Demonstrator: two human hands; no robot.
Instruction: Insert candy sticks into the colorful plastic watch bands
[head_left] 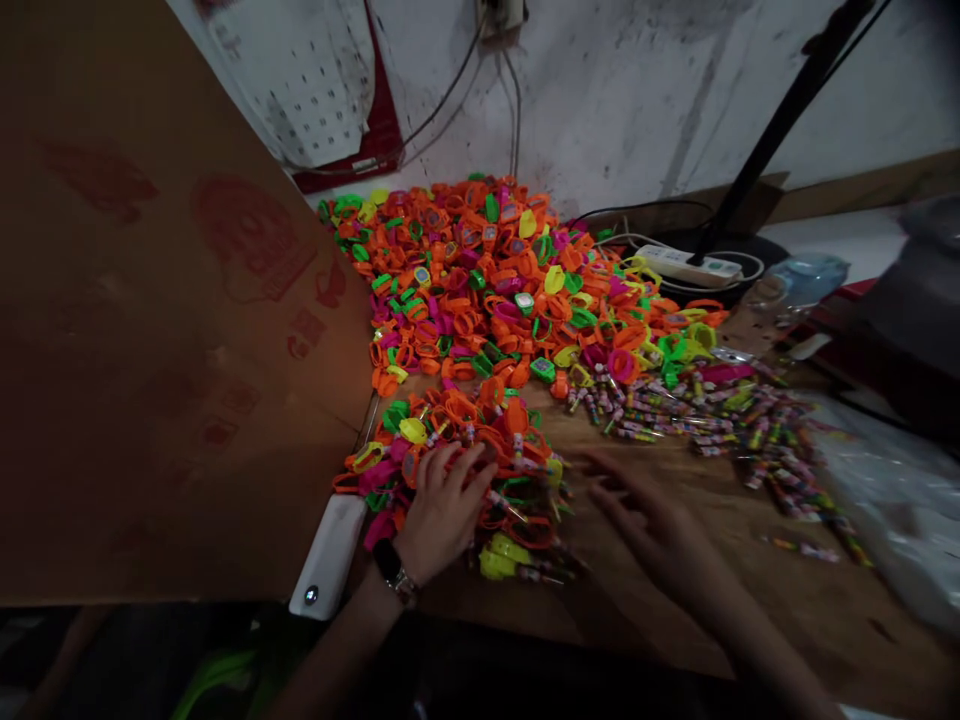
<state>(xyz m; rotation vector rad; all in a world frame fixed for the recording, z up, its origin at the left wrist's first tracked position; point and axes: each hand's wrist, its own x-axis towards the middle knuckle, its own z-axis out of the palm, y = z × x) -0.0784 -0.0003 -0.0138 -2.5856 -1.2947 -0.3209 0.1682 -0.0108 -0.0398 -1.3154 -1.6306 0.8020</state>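
Observation:
My left hand [446, 510], with a dark-faced watch on its wrist, rests on a small pile of colourful plastic toy watches [390, 470] near the table's front edge. Its fingers are spread and slightly bent over the pile; the fingertips are partly lost among the pieces. Thin, striped, clear-wrapped sticks [510, 508] lie mixed into this pile. To the right, over bare wood, my right hand [637, 510] is blurred, its fingers apart and nothing visible in them. A yellow toy watch [501, 556] lies between the hands, at the pile's front.
Behind stands a large heap of orange, green, pink and yellow toy watches [480, 270]. More wrapped sticks [675, 410] are scattered right, beside clear plastic [885, 480]. A cardboard box [187, 350] fills the left, a white power bank [330, 555] beside it. A power strip [686, 266] lies behind.

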